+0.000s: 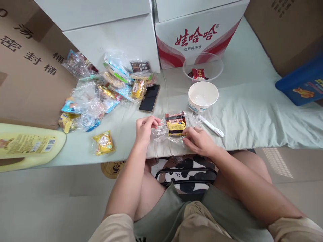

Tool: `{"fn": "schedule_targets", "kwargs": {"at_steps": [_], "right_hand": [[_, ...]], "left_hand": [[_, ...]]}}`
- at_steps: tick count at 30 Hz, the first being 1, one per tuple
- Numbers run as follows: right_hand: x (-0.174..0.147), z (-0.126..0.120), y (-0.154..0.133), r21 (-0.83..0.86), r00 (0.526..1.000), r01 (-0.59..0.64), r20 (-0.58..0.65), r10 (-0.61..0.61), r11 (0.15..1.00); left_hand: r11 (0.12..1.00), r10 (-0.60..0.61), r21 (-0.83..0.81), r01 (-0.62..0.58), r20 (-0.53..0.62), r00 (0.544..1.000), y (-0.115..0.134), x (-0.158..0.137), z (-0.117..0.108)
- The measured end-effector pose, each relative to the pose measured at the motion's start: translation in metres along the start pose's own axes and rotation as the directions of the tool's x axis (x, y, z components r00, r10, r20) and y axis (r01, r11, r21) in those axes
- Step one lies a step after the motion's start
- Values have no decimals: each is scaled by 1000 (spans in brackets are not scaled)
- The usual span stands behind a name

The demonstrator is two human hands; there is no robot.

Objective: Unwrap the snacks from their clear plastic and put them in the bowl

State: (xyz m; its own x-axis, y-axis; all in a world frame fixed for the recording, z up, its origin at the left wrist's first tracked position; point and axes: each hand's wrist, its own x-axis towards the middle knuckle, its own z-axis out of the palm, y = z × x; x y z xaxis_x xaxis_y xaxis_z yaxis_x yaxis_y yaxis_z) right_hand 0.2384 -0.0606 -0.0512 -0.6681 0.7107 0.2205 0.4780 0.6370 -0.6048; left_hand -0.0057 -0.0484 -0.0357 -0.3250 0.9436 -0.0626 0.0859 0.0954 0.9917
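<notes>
Two small snack packets lie side by side on crinkled clear plastic wrap point(158, 133), near the front edge of the cloth. One is a red-brown packet point(174, 117), the other a yellow packet point(176, 127) with a dark band. My left hand point(145, 128) is just left of them, fingers curled in a pinch by the wrap; what is between the fingertips is too small to tell. At the packets' lower right corner, my right hand point(200, 140) has thumb and fingers closed on the wrap's edge. A slim white handled tool point(212, 126) lies beyond that hand.
Behind the packets stand a white paper bowl point(203, 95) and a clear plastic bowl point(215, 70) with a red packet inside. At left are a phone point(149, 98), piled wrapped snacks point(88, 101), a lone yellow snack point(104, 143) and a yellow jug point(32, 146). Boxes point(113, 47) line the back.
</notes>
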Motion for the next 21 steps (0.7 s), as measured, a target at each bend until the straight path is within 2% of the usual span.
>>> {"fn": "schedule_targets", "kwargs": {"at_steps": [2, 4, 5, 7, 9, 11, 15, 19, 21], "right_hand": [[-1, 4, 0, -80, 998, -58, -7, 58, 995], [0, 7, 0, -166, 985, -135, -130, 114, 977], [0, 7, 0, -192, 964, -179, -231, 133, 965], [3, 6, -1, -215, 889, -267, -431, 155, 939], [5, 4, -1, -228, 836, -317, -525, 158, 921], [6, 3, 0, -244, 840, -337, -514, 174, 909], [5, 6, 7, -272, 895, -328, -395, 206, 905], [4, 8, 12, -277, 899, -340, -377, 225, 899], [4, 6, 11, -282, 872, -362, -438, 217, 888]], "left_hand": [[989, 72, 133, -63, -61, 996, 0, 2, -4], [921, 190, 356, -157, -61, 980, -3, 3, -6], [869, 227, 458, -187, -32, 973, -5, 3, -7], [780, 233, 587, -217, 49, 971, -10, 2, -6], [739, 211, 625, -254, 143, 967, -14, 0, -3], [727, 210, 607, -322, 250, 945, -16, -2, 1], [749, 216, 528, -400, 376, 901, -9, -6, 8], [781, 168, 513, -357, 378, 911, -3, -9, 12], [793, 133, 520, -317, 360, 924, -2, -10, 12]]}}
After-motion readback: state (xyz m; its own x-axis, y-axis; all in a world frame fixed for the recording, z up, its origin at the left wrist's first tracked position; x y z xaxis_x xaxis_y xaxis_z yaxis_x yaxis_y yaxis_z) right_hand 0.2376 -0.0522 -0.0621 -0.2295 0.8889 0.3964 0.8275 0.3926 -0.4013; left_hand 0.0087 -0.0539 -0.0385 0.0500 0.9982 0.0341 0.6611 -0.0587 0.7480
